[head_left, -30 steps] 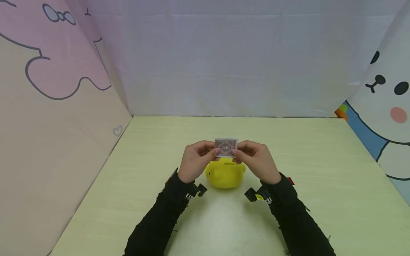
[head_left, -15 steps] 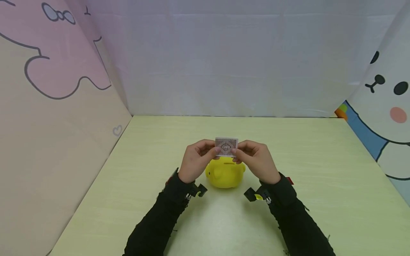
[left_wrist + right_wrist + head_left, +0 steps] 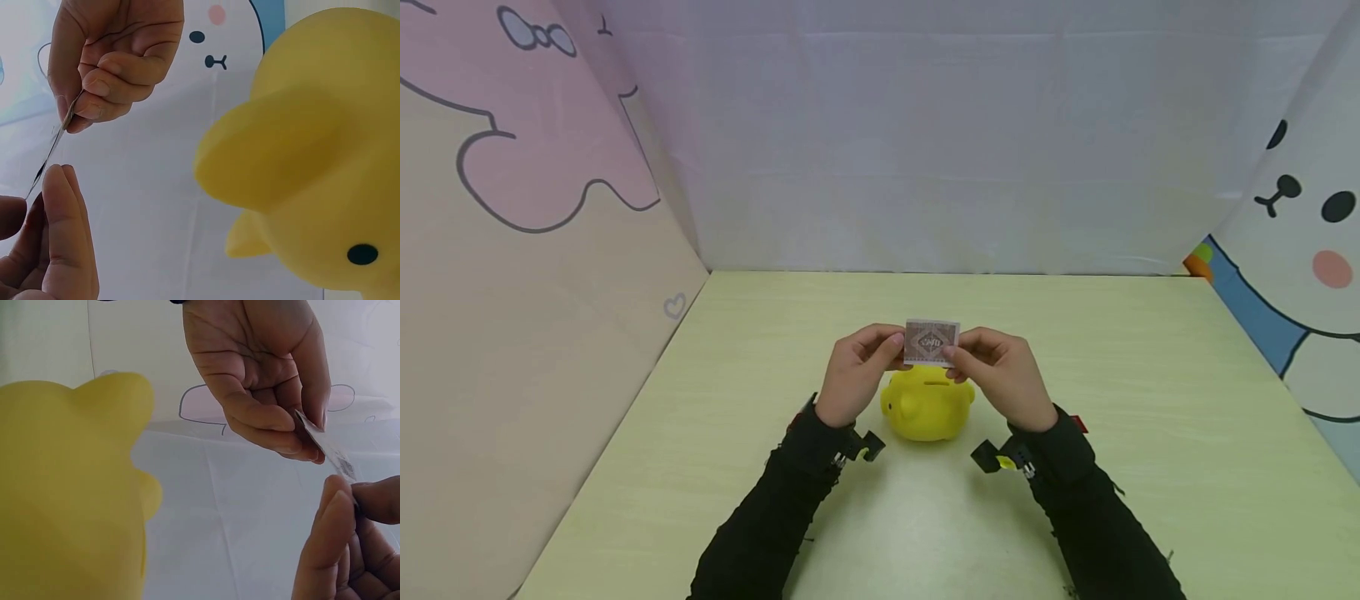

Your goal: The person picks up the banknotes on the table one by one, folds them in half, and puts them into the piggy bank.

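Pale table [image 3: 625, 500]; hands [image 3: 853, 379] [image 3: 1013, 379] hold thin rectangular card [image 3: 931, 340], perhaps paper.

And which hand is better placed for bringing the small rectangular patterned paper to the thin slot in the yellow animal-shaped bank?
Probably the right hand: its thumb overlaps the paper, and the head view shows that hand nearer the slot. The left hand has its thumb only at the edge.

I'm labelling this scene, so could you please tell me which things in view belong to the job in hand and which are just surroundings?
Part of the job:
paper, pinched by left hand and right hand
yellow toy, probably: close by, slot on top

Just surroundings:
table, under the toy
back sheet
pink cartoon
white cartoon
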A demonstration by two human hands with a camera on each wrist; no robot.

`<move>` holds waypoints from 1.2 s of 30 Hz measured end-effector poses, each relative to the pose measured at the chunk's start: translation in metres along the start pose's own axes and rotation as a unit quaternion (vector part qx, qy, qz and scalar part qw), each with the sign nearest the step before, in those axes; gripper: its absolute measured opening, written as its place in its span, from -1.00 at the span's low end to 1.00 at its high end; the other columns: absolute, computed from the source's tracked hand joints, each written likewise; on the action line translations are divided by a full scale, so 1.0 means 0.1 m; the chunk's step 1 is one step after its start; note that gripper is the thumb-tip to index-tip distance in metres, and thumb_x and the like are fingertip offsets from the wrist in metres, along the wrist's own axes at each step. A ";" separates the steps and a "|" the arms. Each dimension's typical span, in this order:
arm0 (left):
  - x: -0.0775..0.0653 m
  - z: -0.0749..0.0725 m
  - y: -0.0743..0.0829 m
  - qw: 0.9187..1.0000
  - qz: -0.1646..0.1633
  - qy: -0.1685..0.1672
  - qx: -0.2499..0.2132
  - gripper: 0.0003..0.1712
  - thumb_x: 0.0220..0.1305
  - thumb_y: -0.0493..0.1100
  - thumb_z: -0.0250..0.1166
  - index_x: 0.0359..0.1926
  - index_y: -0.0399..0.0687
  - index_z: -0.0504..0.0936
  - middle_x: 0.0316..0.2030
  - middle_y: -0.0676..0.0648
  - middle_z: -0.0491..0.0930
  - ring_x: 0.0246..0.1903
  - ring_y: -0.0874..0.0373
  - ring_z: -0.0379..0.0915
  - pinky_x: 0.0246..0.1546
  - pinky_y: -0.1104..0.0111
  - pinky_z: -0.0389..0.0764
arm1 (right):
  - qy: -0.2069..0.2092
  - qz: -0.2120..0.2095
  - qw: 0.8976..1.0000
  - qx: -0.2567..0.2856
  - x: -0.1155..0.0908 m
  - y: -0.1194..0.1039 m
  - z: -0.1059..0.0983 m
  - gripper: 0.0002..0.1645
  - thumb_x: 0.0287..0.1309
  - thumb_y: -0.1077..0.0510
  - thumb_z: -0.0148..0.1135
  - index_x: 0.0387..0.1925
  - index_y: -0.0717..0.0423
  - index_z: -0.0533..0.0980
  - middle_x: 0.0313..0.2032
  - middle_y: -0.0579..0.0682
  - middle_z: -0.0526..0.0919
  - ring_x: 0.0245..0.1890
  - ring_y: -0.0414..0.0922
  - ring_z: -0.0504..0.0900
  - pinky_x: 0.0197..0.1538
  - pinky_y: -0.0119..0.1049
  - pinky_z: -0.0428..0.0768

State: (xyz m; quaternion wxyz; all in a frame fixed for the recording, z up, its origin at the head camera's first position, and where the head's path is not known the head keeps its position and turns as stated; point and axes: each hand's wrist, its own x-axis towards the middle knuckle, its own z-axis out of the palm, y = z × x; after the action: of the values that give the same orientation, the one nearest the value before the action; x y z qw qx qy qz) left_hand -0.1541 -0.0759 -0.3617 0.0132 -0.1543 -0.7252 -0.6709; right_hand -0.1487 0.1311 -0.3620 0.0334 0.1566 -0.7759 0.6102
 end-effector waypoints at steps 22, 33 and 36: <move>-0.04 0.01 0.04 1.000 0.010 -0.022 -0.010 -0.73 0.44 -0.31 0.10 0.03 -0.42 0.58 -0.10 -0.39 0.60 -0.31 0.28 0.59 -0.14 0.40 0.70 | 0.007 -0.010 1.000 0.006 0.00 0.03 0.00 -0.84 0.27 0.27 0.25 -0.25 0.37 0.60 -0.45 0.02 0.66 -0.51 -0.23 0.63 -0.35 -0.38 0.68; -0.04 0.02 0.04 0.999 0.016 -0.031 -0.006 -0.74 0.40 -0.35 0.15 0.04 -0.41 0.57 -0.08 -0.38 0.60 -0.30 0.23 0.57 -0.17 0.45 0.69 | 0.006 -0.008 1.000 0.011 0.00 0.02 0.01 -0.83 0.27 0.26 0.25 -0.25 0.36 0.60 -0.41 0.09 0.67 -0.51 -0.22 0.62 -0.35 -0.38 0.68; -0.04 0.02 0.05 0.999 0.012 -0.029 -0.005 -0.73 0.39 -0.35 0.16 0.04 -0.41 0.57 -0.07 -0.38 0.60 -0.30 0.23 0.57 -0.18 0.47 0.68 | 0.004 -0.007 1.000 0.011 -0.01 0.01 0.02 -0.83 0.27 0.27 0.25 -0.24 0.36 0.60 -0.38 0.19 0.67 -0.50 -0.22 0.63 -0.34 -0.39 0.68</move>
State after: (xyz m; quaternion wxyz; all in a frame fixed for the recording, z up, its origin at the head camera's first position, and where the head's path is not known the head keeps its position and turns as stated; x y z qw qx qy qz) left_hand -0.1488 -0.0746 -0.3584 -0.0005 -0.1830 -0.7202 -0.6692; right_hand -0.1483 0.1299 -0.3639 0.0388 0.1603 -0.7679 0.6189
